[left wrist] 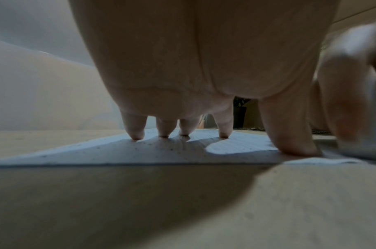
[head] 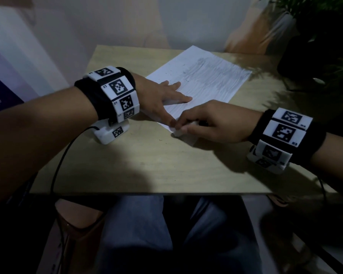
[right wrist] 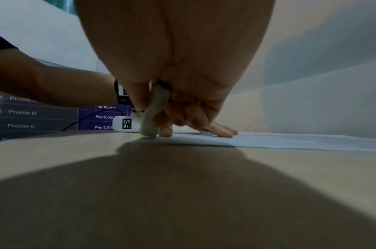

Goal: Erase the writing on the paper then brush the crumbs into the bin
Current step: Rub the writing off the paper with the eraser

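Gripping eraser [right wrist: 154,116], right hand [head: 212,123]; left hand [head: 162,93] flat on paper [head: 206,76].

The paper [head: 202,82] lies on the table [head: 147,165], toward its far side. The left hand [head: 158,93] rests on the paper's left part. The right hand [head: 212,123] sits at its near corner, eraser [right wrist: 154,114] touching the paper's edge. A plant [head: 321,36] stands far right.

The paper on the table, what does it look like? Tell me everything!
The paper is a white, wrinkled sheet lying flat and askew on the wooden table. Grey smudges and small dark crumbs mark it. The left hand presses it down with spread fingers, while the right hand rubs an eraser on its near corner.
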Tool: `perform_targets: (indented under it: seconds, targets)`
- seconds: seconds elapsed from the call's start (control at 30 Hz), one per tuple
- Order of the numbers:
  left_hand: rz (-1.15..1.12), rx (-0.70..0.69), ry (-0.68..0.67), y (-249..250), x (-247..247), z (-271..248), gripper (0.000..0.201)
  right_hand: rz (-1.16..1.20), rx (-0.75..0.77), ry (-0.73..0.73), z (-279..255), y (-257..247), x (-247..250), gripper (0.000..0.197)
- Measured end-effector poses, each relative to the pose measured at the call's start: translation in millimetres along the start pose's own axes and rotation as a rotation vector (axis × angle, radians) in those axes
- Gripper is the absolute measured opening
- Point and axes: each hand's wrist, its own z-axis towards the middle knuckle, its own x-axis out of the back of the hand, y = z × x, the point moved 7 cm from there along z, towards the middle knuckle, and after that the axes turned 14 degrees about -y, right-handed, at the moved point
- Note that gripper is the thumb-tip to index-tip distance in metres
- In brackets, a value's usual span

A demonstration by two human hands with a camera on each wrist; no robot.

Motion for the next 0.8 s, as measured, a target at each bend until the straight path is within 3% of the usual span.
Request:
perform_targets:
  seconds: [0.13, 0.23, 0.33, 0.43, 0.53, 0.63, 0.8]
  targets:
    - [-0.001, -0.014, 0.025, 1.2, 1.0, 0.3, 0.093, -0.049, -0.087, -0.043, -4.2, 3.3, -1.7, 0.02]
    - [-0.003, -0.013, 0.025, 0.5, 1.2, -0.2, 0.092, -0.07, -0.093, -0.016, -5.5, -0.5, 1.0, 0.028]
    - [0.011, -0.004, 0.023, 0.6, 1.4, 0.0, 0.098, -0.044, -0.032, 0.06, -2.8, -2.8, 4.9, 0.023]
    - [0.016, -0.001, 0.013, 2.4, 1.2, -1.2, 0.1, -0.053, -0.025, 0.027, -1.5, -3.8, 1.9, 0.032]
    - [0.014, 0.0, 0.026, 1.5, 1.3, -0.3, 0.093, -0.106, -0.063, 0.011, -2.4, -1.7, 0.6, 0.026]
    - [0.02, -0.002, 0.024, 0.4, 0.3, 0.9, 0.092, -0.124, -0.075, 0.018, -5.1, -4.2, 0.3, 0.041]
    - [0.019, -0.021, 0.025, 2.2, 1.2, 0.8, 0.095, -0.033, -0.026, 0.09, -3.9, -3.8, 7.6, 0.02]
